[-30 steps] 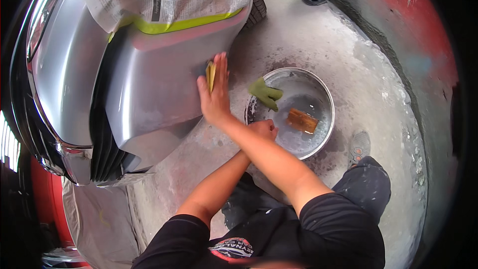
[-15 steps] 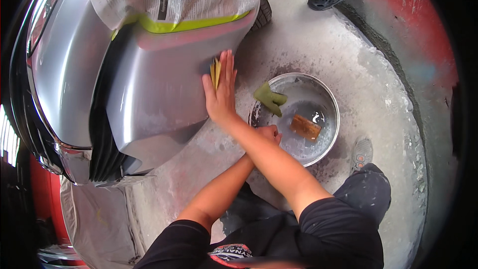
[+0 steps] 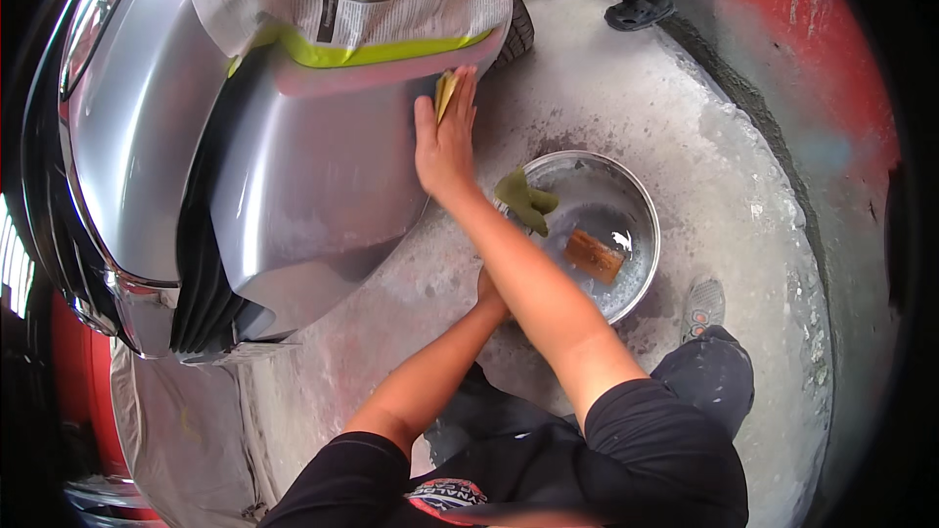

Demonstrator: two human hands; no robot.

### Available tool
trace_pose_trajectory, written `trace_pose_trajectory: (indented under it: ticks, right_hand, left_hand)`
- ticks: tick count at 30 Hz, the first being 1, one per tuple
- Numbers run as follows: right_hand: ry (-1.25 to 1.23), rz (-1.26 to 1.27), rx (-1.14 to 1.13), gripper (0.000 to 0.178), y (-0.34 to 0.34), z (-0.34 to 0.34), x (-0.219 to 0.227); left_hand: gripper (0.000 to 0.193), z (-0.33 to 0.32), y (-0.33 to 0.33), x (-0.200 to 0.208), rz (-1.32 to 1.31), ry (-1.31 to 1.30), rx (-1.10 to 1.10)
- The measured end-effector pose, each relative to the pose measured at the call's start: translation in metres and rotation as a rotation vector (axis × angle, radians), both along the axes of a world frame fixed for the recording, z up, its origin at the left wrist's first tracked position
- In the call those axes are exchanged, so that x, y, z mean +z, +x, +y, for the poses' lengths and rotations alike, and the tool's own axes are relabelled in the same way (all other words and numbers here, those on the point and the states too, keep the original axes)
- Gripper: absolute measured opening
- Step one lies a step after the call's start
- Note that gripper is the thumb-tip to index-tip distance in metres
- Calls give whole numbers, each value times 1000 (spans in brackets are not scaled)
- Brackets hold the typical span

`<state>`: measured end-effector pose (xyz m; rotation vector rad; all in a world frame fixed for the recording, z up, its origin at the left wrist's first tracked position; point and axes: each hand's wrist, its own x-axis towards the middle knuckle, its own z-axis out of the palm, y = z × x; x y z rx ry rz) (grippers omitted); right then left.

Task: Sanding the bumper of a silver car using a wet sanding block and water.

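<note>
My right hand (image 3: 448,152) presses a folded piece of yellow sandpaper (image 3: 445,98) against the edge of a silver car bumper (image 3: 313,156). Its thumb lies on the near side of the sandpaper, and the fingers stretch up along the panel edge. My right forearm crosses over the left one. My left hand (image 3: 488,291) is low beside the metal basin (image 3: 653,254), mostly covered by that forearm, so its fingers do not show. A green cloth (image 3: 526,201) hangs over the basin's rim. In the basin's cloudy water sits a brown block (image 3: 593,256).
Newspaper (image 3: 411,10) held by lime-green tape (image 3: 381,53) covers the panel above. A tyre (image 3: 518,34) shows behind it. Another person's shoe (image 3: 641,14) is at the top right. My own grey shoe (image 3: 702,308) stands right of the basin on the concrete floor.
My right hand has slid up along the bumper edge with the sandpaper. My left hand has drawn back from the basin, toward me and behind the right forearm.
</note>
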<state>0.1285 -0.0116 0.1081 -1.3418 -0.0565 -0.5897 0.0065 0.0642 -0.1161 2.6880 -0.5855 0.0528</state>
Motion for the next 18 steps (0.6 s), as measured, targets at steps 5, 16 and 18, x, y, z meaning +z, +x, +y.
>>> trace_pose_trajectory:
  ticks: [5,16,18]
  right_hand:
    - [-174,-58,44,75,-46,14,-16]
    - [-144,-117,24,74,-34,5,7]
    - [-105,-113,-18,74,-21,-3,14]
  left_hand:
    - [26,-65,-5,101,269,187,173]
    - [24,-56,-3,97,306,124,153]
    - [24,-30,-2,47,214,55,95]
